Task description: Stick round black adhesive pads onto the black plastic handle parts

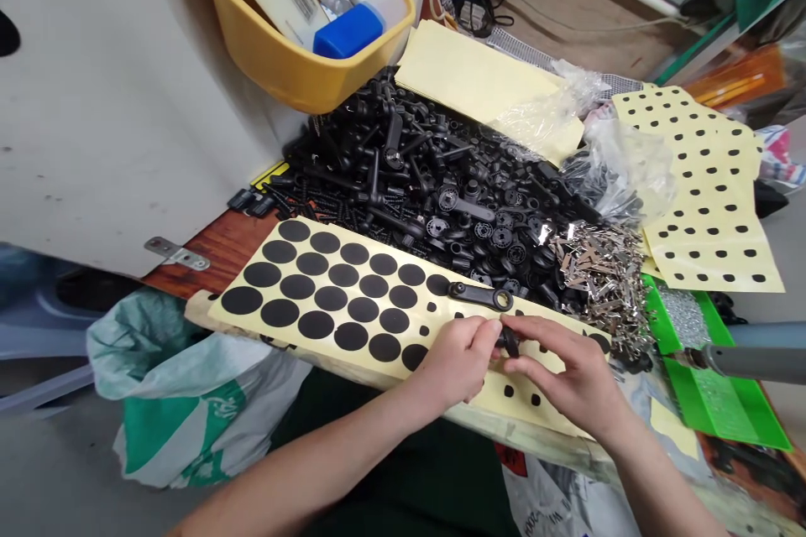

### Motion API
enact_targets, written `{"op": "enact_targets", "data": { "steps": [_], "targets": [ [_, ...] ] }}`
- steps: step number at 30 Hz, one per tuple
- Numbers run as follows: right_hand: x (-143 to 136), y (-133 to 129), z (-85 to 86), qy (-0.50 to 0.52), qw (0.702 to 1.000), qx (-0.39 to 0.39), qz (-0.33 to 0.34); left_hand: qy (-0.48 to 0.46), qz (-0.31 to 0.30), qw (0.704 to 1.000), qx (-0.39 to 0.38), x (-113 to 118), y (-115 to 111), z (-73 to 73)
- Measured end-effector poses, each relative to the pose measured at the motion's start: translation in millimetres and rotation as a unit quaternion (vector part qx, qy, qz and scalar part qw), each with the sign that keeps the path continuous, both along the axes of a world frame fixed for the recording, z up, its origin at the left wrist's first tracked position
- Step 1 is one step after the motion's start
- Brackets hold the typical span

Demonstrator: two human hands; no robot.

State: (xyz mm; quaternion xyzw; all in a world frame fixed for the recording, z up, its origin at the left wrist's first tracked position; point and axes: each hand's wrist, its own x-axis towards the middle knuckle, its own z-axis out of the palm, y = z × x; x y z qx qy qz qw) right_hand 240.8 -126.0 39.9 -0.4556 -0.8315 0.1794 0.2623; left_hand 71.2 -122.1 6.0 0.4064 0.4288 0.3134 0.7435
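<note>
Over the sticker sheet (343, 298), my left hand (457, 361) is closed on a small black plastic part (507, 341). My right hand (563, 361) grips the same part from the other side, with thumb and forefinger around it. Fingers cover much of the part, so its full shape is hidden. A black plastic arm with a ring end (482, 295) lies on the sheet just beyond my hands. Large black round stickers fill the sheet's left side, and small black dots show around my hands.
Behind the sheet spreads a heap of black plastic parts (434, 176), with a pile of small metal clips (598, 281) at its right. A green tray (756, 419) of tiny metal pieces and a grey tool (743, 361) stand right. A yellow bin (270, 75) is at the back left.
</note>
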Motion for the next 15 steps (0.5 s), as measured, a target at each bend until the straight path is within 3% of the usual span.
{"op": "enact_targets", "data": {
  "steps": [7, 10, 15],
  "targets": [
    [-6, -1, -5.3, 0.06, 0.994, -0.056, -0.069, 0.009, 0.037, 0.999, 0.023, 1, -2, 0.1],
    [-9, -1, -8.2, 0.096, 0.98, -0.119, -0.125, 0.013, 0.041, 0.999, 0.032, 1, -3, 0.2],
    [-13, 2, -3.1, 0.119, 0.959, -0.217, -0.139, 0.028, 0.033, 0.997, 0.066, -1, -4, -3.4]
  ]
}}
